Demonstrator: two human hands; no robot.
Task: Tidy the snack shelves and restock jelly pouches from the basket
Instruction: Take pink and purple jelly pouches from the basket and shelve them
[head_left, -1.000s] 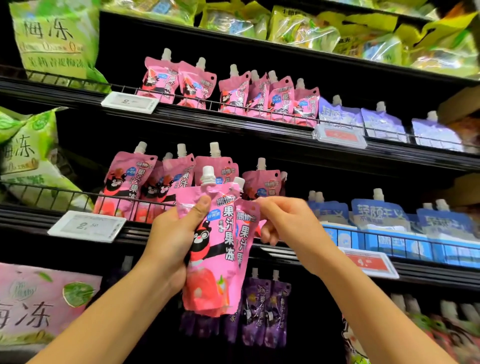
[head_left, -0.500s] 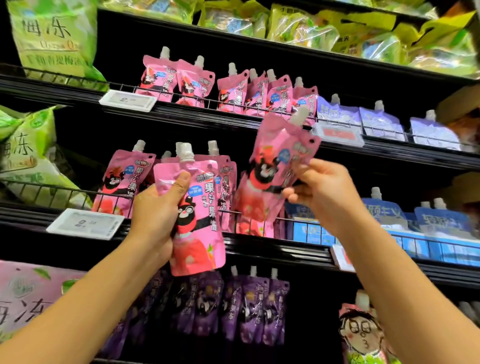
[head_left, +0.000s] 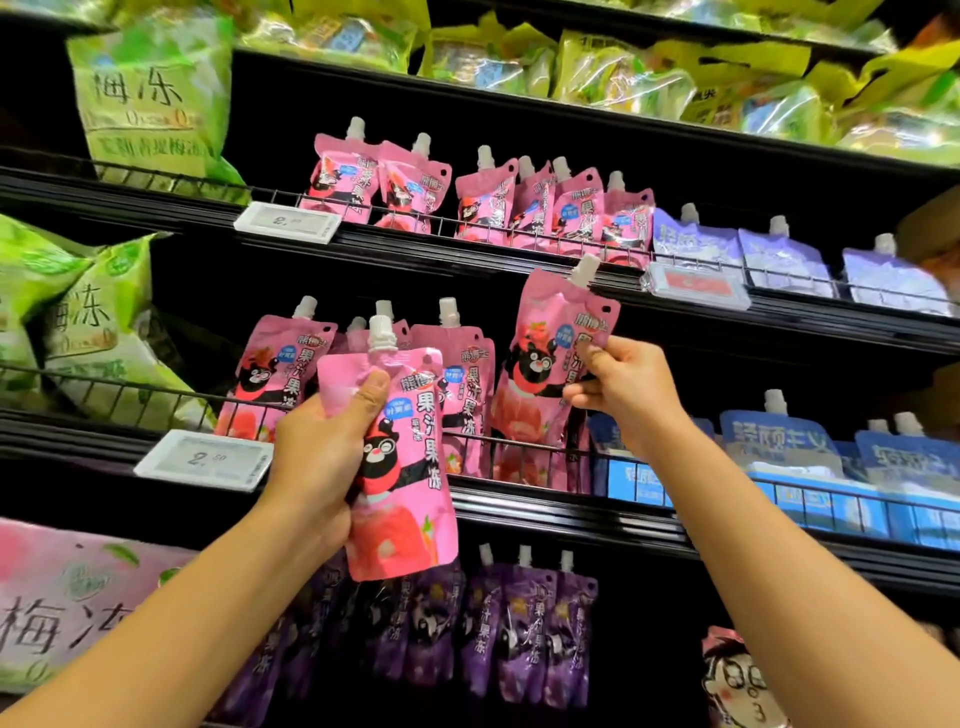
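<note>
Black store shelves (head_left: 519, 504), pink rows. Right hand (head_left: 623, 395) pinching tilted pouch (head_left: 550, 374) at row's right end, spout up-right, nearest the gap; left hand (head_left: 317, 457) clutching upright spare pouch (head_left: 400, 467) below.

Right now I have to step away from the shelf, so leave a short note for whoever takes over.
Left hand grips one pink jelly pouch below the middle shelf rail.
Right hand pinches a second pink pouch by its edge, held tilted at the right end of the middle shelf's pink row.
Done: pink pouches stand on both shelves.
Left: seat both held pouches. The basket is out of view.
</note>
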